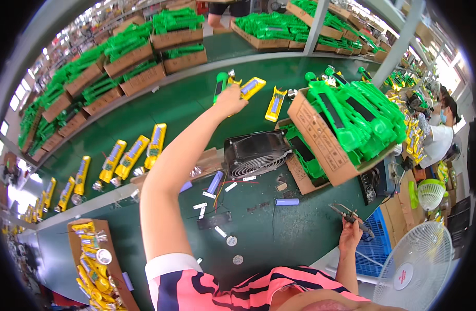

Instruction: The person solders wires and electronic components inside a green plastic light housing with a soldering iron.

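Note:
My left hand (231,101) reaches far over the green belt, its fingers bent down among yellow housings. One yellow housing with a purple battery cell (253,88) lies right beside the fingers, and a green casing (221,85) lies just beyond them. Whatever the fingers grip is hidden under them. At the right edge of the bench, my right hand (350,234) is closed around a soldering iron (358,224), its tip end pointing left. A loose purple cell (287,202) rests on the bench left of the iron. Another yellow housing (275,104) lies on the belt to the right.
A small black fan (256,153) stands mid-bench beside a carton of green casings (321,137). White strips, wires and another purple cell (215,182) lie scattered. A carton of yellow housings (116,267) sits at left. A white fan (417,264) and blue crate (370,262) are at right.

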### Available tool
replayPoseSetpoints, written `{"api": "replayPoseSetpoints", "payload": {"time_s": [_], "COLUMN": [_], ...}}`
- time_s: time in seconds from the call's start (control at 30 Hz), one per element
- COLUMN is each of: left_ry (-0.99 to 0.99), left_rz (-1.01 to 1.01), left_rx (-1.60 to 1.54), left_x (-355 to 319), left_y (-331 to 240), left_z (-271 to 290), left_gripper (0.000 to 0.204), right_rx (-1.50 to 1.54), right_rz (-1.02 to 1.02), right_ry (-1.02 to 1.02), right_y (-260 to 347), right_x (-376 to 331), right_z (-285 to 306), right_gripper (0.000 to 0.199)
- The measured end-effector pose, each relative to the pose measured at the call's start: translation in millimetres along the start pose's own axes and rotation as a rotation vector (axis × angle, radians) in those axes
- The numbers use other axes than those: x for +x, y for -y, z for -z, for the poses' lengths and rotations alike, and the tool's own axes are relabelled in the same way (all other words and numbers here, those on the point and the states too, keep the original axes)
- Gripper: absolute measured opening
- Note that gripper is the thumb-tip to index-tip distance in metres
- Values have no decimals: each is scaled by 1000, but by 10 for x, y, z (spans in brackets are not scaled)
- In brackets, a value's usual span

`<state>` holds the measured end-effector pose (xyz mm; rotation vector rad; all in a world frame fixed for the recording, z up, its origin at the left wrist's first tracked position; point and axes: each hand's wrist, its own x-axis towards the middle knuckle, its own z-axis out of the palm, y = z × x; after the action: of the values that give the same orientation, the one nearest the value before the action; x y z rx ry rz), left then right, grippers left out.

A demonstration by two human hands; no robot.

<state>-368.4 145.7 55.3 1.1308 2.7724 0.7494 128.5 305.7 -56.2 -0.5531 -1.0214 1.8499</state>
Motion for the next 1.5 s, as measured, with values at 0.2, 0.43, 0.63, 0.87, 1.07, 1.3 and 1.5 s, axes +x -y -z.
{"api": "replayPoseSetpoints", "payload": {"time_s": [0.2,0.43,0.63,0.87,1.07,1.3,1.5], "left_ry": [-97,-5,-46,-13,262,503,446], "left_rz": [-245,-278,108,323,-411,-839,-904], "left_rx": [236,175,312,490,965,1045,886], "left_x": [-1192,-3196,-4236,-4558,-4229,-4109,-3950], "left_y": [-707,-1042,-605,-572,-1015,-475,-503], "left_z": [1093,948,207,-176,450,385,292], "left_gripper": [61,66,64,53,37,38,32], "right_rx": [-34,-27,-31,-258,-737,-1243,-1326], "right_rz": [-85,41,216,598,1018,935,1140], "right_ry": [-61,-25,-46,199,274,281,126], "right_y": [181,403,787,1318,1423,1217,1064], "right_x": [-44,-249,-229,438,1155,1622,1849], "right_z": [-16,69,17,-681,-1465,-1842,-1981], "right_gripper": [18,25,22,22,40,52,39]}}
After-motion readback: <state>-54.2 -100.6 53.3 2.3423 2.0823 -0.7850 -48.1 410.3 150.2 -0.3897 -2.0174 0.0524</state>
